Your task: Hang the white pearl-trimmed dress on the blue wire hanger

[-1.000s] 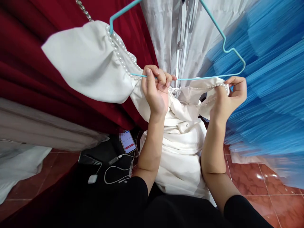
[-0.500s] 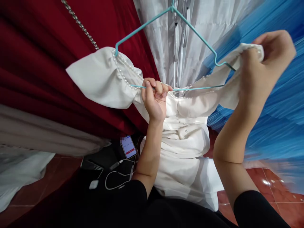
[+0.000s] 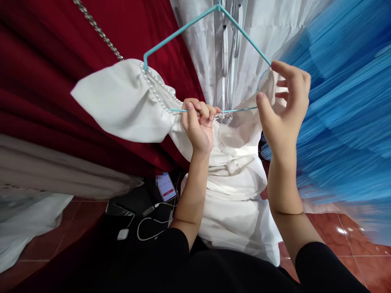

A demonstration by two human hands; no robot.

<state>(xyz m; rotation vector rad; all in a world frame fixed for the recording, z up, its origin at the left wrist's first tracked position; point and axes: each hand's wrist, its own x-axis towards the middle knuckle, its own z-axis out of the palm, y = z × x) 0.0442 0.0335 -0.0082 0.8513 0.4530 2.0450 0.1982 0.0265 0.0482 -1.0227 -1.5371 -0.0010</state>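
Teal hanger [image 3: 195, 28] hook cut off

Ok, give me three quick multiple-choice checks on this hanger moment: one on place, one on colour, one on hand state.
1. Where does the left hand grip the hanger?
A. its bottom bar
B. its top hook
C. its right shoulder

2. What colour is the hanger?
A. red
B. teal
C. black

3. How is the right hand?
A. a fist around the bottom bar
B. flat on the floor
C. fingers open at the hanger's right end

Answers:
1 A: the fingers curl round the horizontal bar, above the white dress.
2 B: the wire is teal.
3 C: thumb and fingers are spread beside the white fabric there.
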